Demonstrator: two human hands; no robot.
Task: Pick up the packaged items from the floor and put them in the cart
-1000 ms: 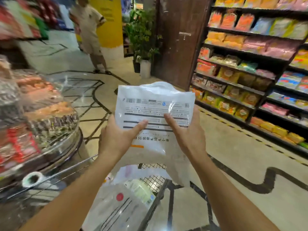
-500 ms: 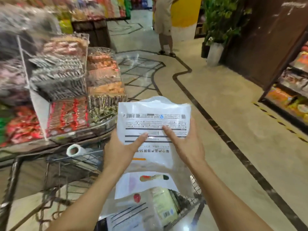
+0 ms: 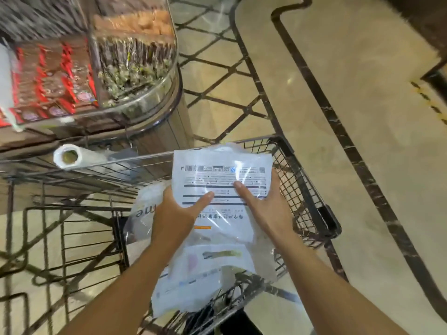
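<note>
Far left: display stand (image 3: pixel 154 112) with clear bins of wrapped sweets, well apart from the work. Just below it, roll of thin plastic bags (image 3: pixel 69 157) lying at the rim of a second wire trolley.

Centre left: left hand (image 3: pixel 176 213) gripping the left edge of the white packaged item (image 3: pixel 223 180), thumb laid flat across the printed face, fingers hidden behind the packet and presumably curled under it. Forearm reaching forward and slightly inward from the lower left, wrist roughly straight.

Centre: packet held above the open basket of the cart (image 3: pixel 312 189), label side up, tilted toward the camera, clear outer film catching glare. Beneath it, other bagged packets (image 3: pixel 205 281) already lying in the basket, overlapping one another.

Centre right: right hand (image 3: pixel 263 209) mirroring the left, thumb pressed on the printed face, remaining fingers wrapped behind the right edge; exact curl not visible. Forearm entering from the lower right, angled inward.

Judgement on the step in hand: placing, nearly done. Advisable to lower the packet flat onto the pile rather than dropping it, keeping it inside the wire walls, and to release both thumbs together so the slippery film does not slide sideways.

Far right: tiled floor (image 3: pixel 362 117) with dark inlaid lines; no further packets visible there.
</note>
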